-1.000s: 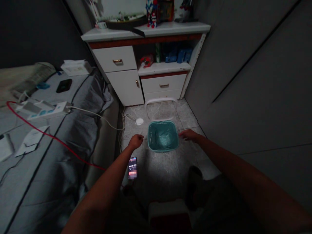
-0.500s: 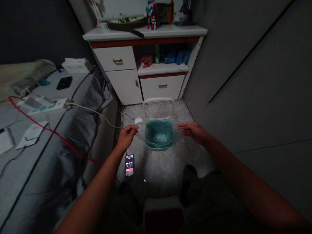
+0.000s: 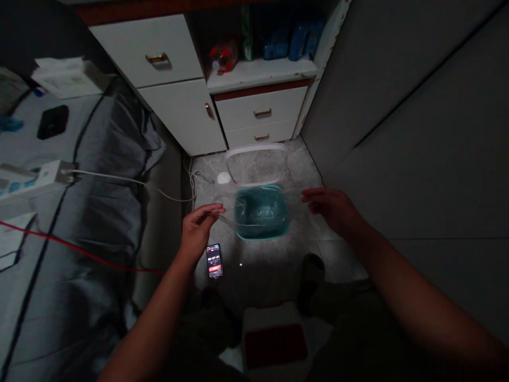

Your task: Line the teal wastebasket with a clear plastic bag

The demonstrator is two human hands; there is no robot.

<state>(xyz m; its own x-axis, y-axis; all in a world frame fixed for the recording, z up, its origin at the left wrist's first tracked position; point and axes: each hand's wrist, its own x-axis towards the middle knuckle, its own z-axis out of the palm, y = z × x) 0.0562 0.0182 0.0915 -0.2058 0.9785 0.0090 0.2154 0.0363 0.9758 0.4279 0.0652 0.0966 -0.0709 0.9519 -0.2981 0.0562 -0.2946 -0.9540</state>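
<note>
A clear plastic bag (image 3: 262, 225) stretches between my two hands, above and across a teal bin (image 3: 242, 232) on the floor. My left hand (image 3: 199, 225) pinches the bag's edge on the left side. On the right, my right hand (image 3: 332, 209) pinches the opposite edge, fingers pointing inward. Through the thin film the bin's inside shows. Just behind the bin, a white rim frame (image 3: 256, 149) lies on the floor. How far the bag reaches into the bin I cannot tell.
A lit phone (image 3: 213, 262) lies on the floor near my left forearm. White drawers (image 3: 260, 110) stand behind, a grey panel wall (image 3: 417, 159) at right. A bed (image 3: 107, 212) with a power strip (image 3: 43, 178) and cables is at left. A stool (image 3: 274, 339) is between my legs.
My hands have drawn a little farther apart, spreading the bag wider over the bin. The head view has tilted downward and come closer.
</note>
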